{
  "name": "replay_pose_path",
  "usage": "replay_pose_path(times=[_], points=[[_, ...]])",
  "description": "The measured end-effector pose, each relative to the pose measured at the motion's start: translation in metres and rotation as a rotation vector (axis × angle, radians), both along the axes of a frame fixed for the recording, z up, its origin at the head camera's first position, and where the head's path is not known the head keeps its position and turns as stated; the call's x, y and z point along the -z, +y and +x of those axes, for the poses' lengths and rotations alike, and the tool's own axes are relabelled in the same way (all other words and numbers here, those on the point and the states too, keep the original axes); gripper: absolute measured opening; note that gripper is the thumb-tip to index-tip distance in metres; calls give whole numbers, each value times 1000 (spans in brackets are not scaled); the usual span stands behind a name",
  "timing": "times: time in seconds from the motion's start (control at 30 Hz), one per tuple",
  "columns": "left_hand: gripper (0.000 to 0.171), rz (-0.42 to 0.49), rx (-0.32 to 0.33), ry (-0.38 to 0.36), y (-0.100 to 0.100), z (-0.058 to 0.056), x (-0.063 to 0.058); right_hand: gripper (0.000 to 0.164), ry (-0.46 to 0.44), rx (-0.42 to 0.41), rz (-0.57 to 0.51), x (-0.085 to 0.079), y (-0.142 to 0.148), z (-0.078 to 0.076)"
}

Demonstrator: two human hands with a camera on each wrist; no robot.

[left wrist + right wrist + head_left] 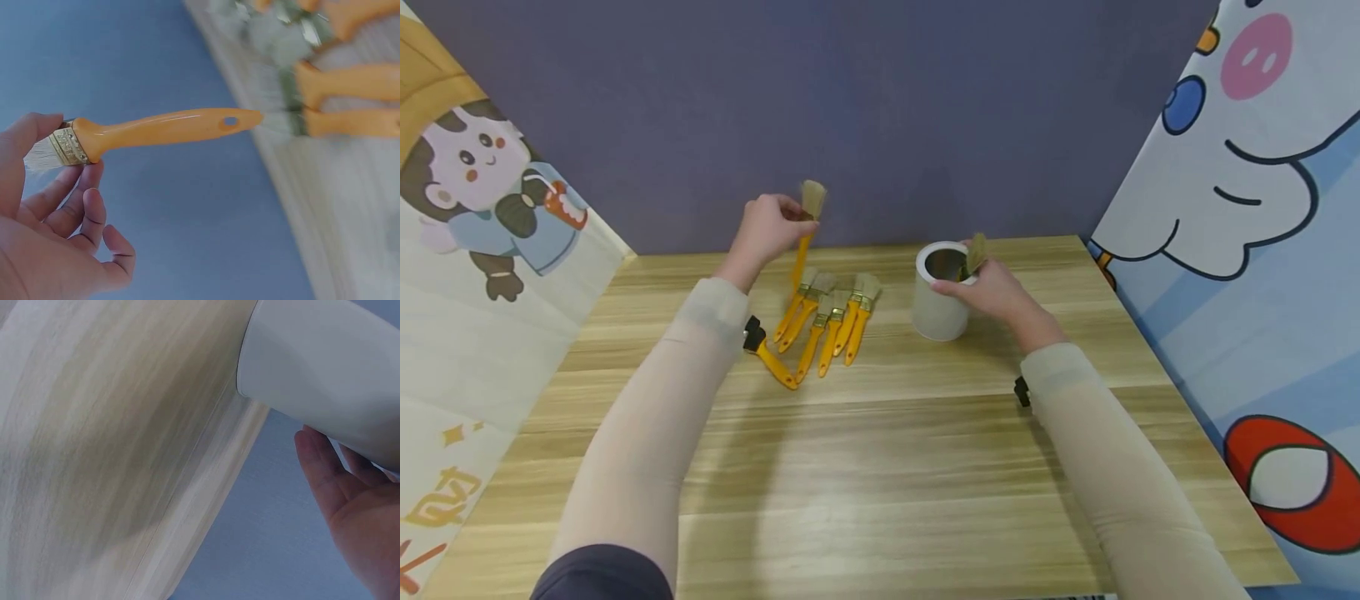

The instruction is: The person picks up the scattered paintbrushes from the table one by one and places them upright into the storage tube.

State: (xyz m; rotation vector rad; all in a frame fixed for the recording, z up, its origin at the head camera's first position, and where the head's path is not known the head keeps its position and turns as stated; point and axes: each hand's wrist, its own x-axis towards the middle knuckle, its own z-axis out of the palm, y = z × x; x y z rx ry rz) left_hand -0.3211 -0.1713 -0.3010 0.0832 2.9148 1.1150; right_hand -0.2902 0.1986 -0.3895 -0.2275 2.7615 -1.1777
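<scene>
Fingers of the left hand [769, 225] are pinching a paintbrush [165, 128] at its metal band, bristles up, handle hanging near-vertical by the loose brushes [834, 327]. From there the white can [937, 310] is off to the right, upright, well apart. Way nearer is the right hand [995, 290], thumb and fingers curled round it, beside another brush [977, 252] poking out.

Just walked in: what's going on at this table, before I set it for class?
A person's left hand pinches a yellow-handled paintbrush by its metal band, bristles up. The right hand holds the white can near its rim, where another paintbrush's bristles stick out. More paintbrushes lie grouped on the wooden table.
</scene>
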Motion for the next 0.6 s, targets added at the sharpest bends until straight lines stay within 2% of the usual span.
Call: replay_pose_path(times=[0.3, 0.47, 0.6], points=[[51, 129, 53, 83, 37, 8, -27, 116, 10, 3, 24, 2, 1, 0], [46, 166, 86, 130, 63, 13, -44, 118, 20, -11, 35, 2, 0, -1], [43, 189, 139, 179, 87, 15, -55, 117, 18, -17, 31, 1, 0, -1]])
